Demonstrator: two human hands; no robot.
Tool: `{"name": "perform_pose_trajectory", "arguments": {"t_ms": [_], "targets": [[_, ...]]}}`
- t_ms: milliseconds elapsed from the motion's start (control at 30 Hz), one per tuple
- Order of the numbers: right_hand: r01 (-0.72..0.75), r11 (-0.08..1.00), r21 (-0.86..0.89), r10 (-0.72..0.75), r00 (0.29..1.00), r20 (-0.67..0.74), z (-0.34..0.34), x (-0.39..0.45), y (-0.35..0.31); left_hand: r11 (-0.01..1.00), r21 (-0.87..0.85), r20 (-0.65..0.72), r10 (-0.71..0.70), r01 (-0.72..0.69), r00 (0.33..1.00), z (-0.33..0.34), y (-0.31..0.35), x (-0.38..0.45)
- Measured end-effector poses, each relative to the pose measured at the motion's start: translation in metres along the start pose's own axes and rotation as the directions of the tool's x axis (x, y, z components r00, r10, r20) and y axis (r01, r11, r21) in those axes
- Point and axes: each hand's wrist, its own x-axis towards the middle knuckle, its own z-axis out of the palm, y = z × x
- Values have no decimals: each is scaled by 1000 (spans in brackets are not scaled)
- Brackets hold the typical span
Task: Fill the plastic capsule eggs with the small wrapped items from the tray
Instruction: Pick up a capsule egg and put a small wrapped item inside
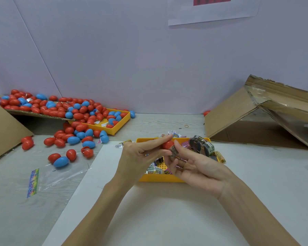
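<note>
Head view: both bare forearms reach in from the bottom edge and meet over the near yellow tray.
Left hand: its fingers are curled round a red capsule egg, forefinger stretched along the top of it, thumb underneath.
Right hand: thumb and forefinger pinch a small wrapped item and hold it against the lower side of the red capsule egg; the other fingers are loosely spread, palm up.
Near yellow tray: sits on a white sheet on the counter, directly under the hands; it holds more small wrapped packets and a dark bundle of wrapped pieces at its far right corner.
Loose eggs: red and blue ones lie scattered on the counter to the left, well apart from the hands.
Far yellow tray: tilted at the back left, with red and blue eggs spilling into it from a cardboard flap.
Clear plastic bag: flat on the counter at left, with a colourful printed strip.
Cardboard box: on its side at the right, open flaps toward the camera.
Rubber band: lies on the counter beyond the near yellow tray.
</note>
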Motion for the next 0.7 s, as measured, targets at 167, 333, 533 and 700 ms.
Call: {"name": "perform_pose_trajectory", "arguments": {"t_ms": [167, 333, 533, 700], "targets": [[72, 997, -33, -73, 996, -41, 4, 0, 4, 999, 39, -15, 6, -5, 1000, 3, -5, -2], [95, 992, -84, -99, 994, -38, 5, 0, 2, 984, -141, 11, -105, 105, 994, 3, -3, 0], [76, 991, -106, -77, 997, 0, 3, -2, -2, 941, -293, 43, -166, 171, 985, 4, -1, 2], [72, 994, -81, -73, 997, -7, 5, -5, 0, 931, -318, 73, -164, 179, 984, 2, -2, 1]]}}
